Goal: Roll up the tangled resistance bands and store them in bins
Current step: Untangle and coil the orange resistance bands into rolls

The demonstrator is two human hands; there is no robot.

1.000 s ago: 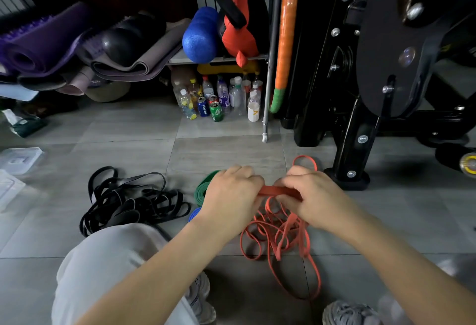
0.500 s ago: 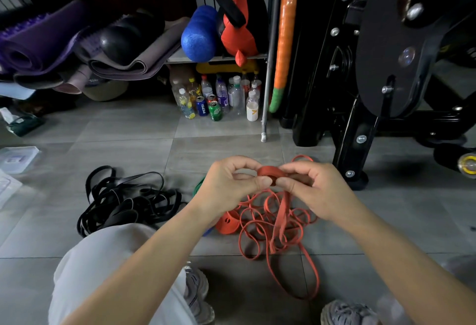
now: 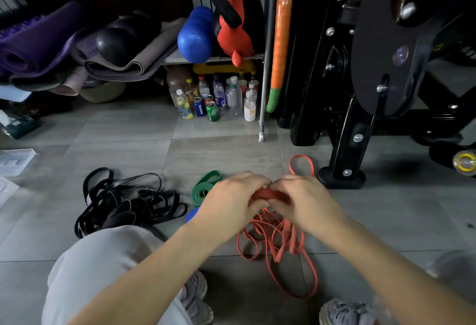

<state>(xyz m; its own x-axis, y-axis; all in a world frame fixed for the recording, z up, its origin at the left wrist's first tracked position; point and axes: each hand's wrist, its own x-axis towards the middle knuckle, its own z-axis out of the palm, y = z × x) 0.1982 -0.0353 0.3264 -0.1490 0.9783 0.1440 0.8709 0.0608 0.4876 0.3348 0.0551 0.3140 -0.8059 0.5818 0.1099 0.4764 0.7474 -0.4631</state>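
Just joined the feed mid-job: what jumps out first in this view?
Both hands, left hand and right hand, meet at centre, pinching a small roll of the red band, whose loose loops trail onto the floor below. Left of them lies a tangled black band pile, with a rolled green band between.

Grey tiled floor, joints visible. Lying on it: a tangled heap of black bands at left; a rolled green band just right of that heap, with a blue band close beside it, partly hidden; loose loops of red band spread at centre. A cluster of bottles and cans stands further back. The black machine foot rests at right. A clear plastic lid lies at far left.
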